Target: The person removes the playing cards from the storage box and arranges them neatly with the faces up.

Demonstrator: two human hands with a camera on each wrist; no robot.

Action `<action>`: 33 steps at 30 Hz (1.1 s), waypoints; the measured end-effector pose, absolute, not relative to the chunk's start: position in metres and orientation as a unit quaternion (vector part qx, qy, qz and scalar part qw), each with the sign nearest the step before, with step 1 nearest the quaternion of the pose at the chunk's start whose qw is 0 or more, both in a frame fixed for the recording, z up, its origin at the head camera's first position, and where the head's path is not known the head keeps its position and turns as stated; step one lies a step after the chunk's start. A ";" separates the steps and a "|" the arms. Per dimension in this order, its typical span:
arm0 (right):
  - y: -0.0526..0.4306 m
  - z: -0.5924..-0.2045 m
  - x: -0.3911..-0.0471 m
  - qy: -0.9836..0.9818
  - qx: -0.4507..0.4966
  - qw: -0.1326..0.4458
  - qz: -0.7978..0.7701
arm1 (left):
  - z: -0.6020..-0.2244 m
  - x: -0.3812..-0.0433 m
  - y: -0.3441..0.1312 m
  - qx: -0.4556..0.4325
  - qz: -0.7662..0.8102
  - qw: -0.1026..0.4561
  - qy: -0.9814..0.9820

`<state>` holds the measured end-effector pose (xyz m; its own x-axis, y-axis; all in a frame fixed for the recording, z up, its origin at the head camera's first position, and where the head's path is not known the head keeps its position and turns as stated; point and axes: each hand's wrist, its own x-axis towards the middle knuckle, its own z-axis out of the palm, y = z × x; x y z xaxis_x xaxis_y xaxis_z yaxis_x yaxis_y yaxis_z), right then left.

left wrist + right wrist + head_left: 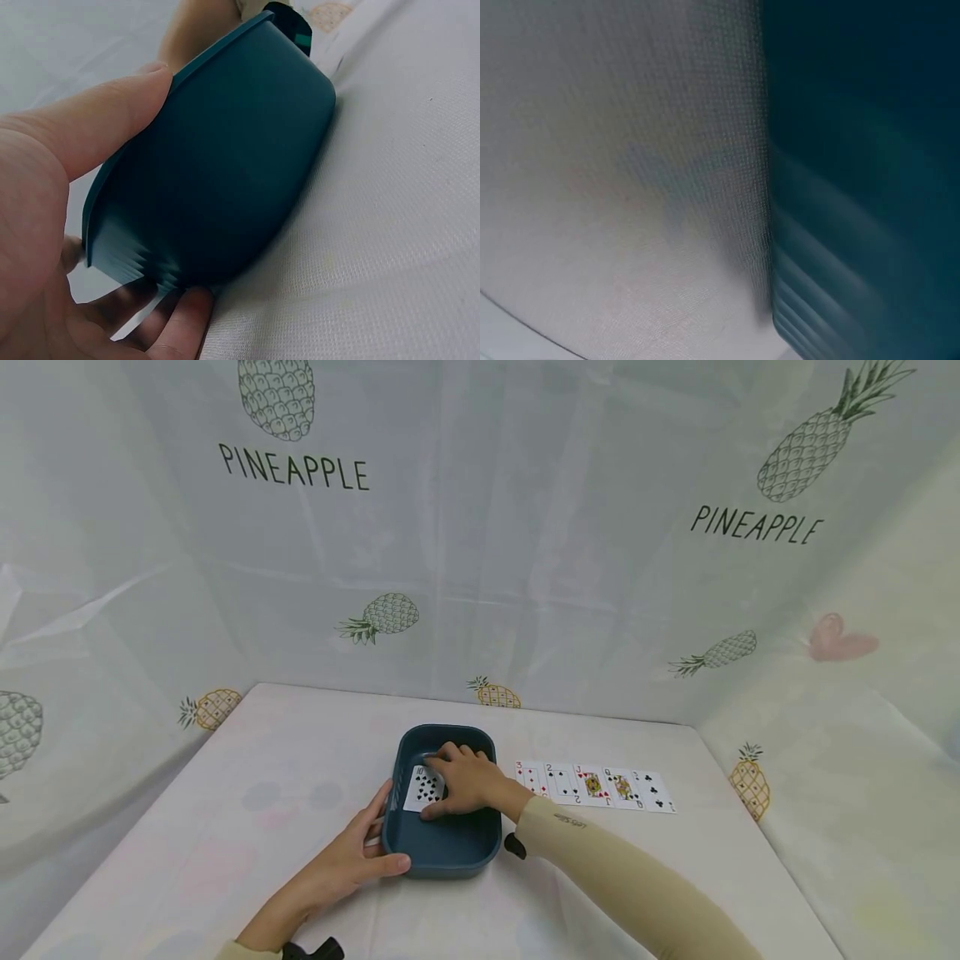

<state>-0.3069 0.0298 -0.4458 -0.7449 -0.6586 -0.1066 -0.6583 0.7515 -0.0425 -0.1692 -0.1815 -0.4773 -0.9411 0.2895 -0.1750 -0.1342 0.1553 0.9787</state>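
A dark blue-green plastic tub (446, 857) with rounded corners sits on the table. My left hand (347, 857) holds it by the left side, thumb at the rim and fingers against the outer wall, as the left wrist view also shows. Inside the tub lies a playing card, a black ten (423, 787), face up. My right hand (467, 783) reaches over the right rim and grips this card, thumb at its near edge and forefinger at its far edge. The palm covers the card's right part. In the right wrist view only the tub's outer wall (855, 225) and tablecloth appear.
Right of the tub, several face-up playing cards (592, 785) lie in an overlapping row, among them a three, a two, a jack and a queen. A white cloth (300, 760) covers the table. Behind it hangs a pineapple-print curtain (525, 568).
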 end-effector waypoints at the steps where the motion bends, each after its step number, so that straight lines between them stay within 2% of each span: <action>1: 0.029 -0.445 -0.307 0.934 -0.352 0.060 -0.001 | -0.477 -0.169 -0.181 0.053 0.648 0.163 0.742; 33: 0.026 -0.438 -0.311 0.933 -0.345 0.088 -0.050 | -0.476 -0.168 -0.181 0.058 0.651 0.163 0.739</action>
